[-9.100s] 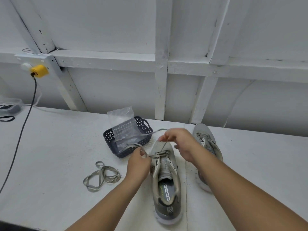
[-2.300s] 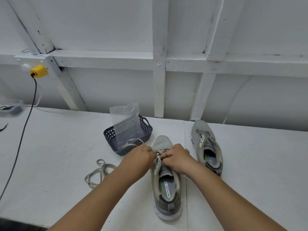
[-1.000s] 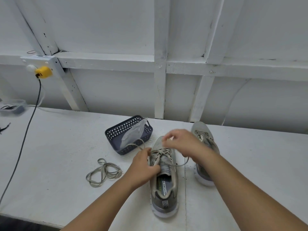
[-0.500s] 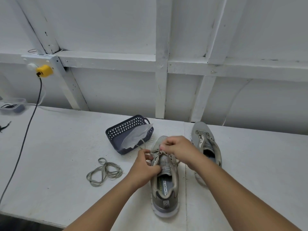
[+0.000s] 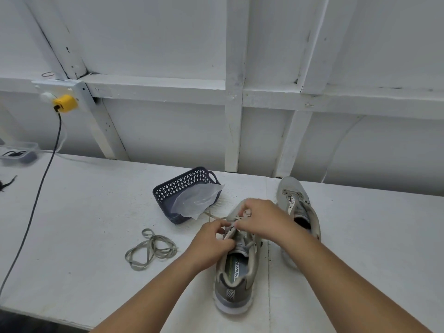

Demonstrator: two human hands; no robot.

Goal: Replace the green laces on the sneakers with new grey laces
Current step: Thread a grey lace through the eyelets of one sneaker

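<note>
Two hands meet over the near sneaker (image 5: 236, 267), which lies on the table (image 5: 84, 224) with its heel toward the viewer. The left hand (image 5: 211, 243) curls its fingers at the left eyelet edge, pinching the lace (image 5: 248, 246) beside the tongue. The right hand (image 5: 262, 219) arches over the forefoot, fingers bent down onto the lacing; what exactly they hold is hidden. A lace end (image 5: 212, 216) trails toward the basket (image 5: 182, 186). A second sneaker (image 5: 296, 205) lies just right. A loose lace (image 5: 151, 251) is coiled well left.
</note>
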